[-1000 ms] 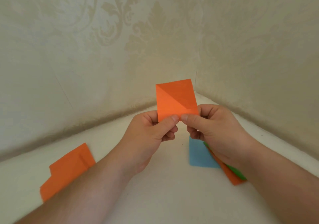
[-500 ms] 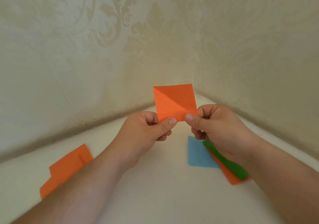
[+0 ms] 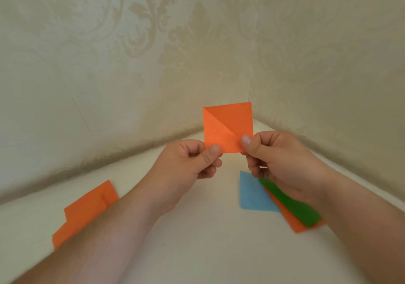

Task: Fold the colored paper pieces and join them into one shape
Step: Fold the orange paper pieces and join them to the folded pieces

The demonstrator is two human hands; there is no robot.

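An orange paper square with a diagonal crease is held upright above the white surface. My left hand pinches its lower left corner between thumb and fingers. My right hand pinches its lower right corner. Below my right hand lie a blue paper, a green paper and an orange paper, overlapping one another and partly hidden by my wrist. Folded orange paper lies at the left, partly under my left forearm.
The white surface ends in a corner of two patterned beige walls just behind the held square.
My two hands have moved apart along the square's lower edge, from nearly touching thumbs to the two corners. The square has turned slightly and now faces me more squarely.
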